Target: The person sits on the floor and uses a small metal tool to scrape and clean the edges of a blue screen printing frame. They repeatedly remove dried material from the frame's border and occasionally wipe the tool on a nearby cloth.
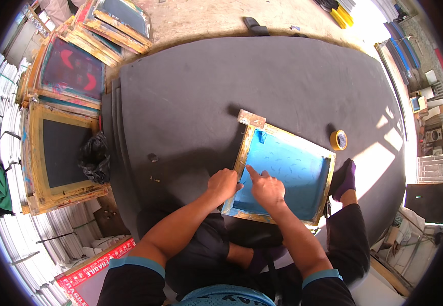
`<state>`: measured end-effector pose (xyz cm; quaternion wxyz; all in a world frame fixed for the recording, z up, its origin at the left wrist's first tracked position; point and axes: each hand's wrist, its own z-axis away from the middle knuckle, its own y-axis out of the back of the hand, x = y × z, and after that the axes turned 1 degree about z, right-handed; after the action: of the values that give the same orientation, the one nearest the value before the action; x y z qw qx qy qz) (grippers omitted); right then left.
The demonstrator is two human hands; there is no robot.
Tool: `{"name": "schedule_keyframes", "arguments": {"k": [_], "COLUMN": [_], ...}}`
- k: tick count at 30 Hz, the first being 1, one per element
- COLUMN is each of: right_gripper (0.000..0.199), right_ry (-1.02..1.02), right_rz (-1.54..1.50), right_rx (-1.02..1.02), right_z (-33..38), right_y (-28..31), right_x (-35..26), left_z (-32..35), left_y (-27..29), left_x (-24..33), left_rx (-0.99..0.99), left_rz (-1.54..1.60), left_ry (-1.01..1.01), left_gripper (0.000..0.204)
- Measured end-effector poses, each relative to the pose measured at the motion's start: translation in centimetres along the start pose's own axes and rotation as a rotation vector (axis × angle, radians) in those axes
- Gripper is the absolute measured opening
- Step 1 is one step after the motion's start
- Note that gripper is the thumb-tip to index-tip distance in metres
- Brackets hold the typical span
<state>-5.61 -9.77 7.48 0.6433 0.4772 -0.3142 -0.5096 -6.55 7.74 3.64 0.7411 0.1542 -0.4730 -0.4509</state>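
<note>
A screen printing frame (288, 178) with blue mesh and tape-covered wooden sides lies turned at an angle in front of me, small dark marks across its mesh. My left hand (223, 184) is closed at the frame's left side, its thumb by the inner edge; what lies under its fingers is hidden. With the index finger stretched out, my right hand (268, 193) touches the inside of that same left side, the other fingers curled and nothing visible in them. A worn, tan block (252, 118) sits at the frame's far left corner. Right of the frame stands a yellow tape roll (338, 139).
Large dark sheets (196, 81) are stacked beneath the frame. Several more printing frames (71, 71) lean at the left, with a black plastic bag (95, 158) near them. White bundles (7, 117) line the left edge. A dark slipper (256, 26) lies beyond the sheets.
</note>
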Motion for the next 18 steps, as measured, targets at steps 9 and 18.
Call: {"name": "schedule_keyframes", "arguments": {"k": [9, 18], "right_gripper": [0.048, 0.036], "right_ry": [0.04, 0.047], "right_rz": [-0.116, -0.314], "right_rx": [-0.051, 0.033], "right_z": [-0.2, -0.6], "right_y": [-0.6, -1.7], "right_x": [0.9, 2.0], "left_z": [-0.4, -0.3], "left_y": [-0.2, 0.3], "left_x": [0.0, 0.1], "left_rx": [0.001, -0.004], "left_rz": [-0.021, 0.003], "left_ry": [-0.001, 0.008], "left_gripper": [0.039, 0.044]}}
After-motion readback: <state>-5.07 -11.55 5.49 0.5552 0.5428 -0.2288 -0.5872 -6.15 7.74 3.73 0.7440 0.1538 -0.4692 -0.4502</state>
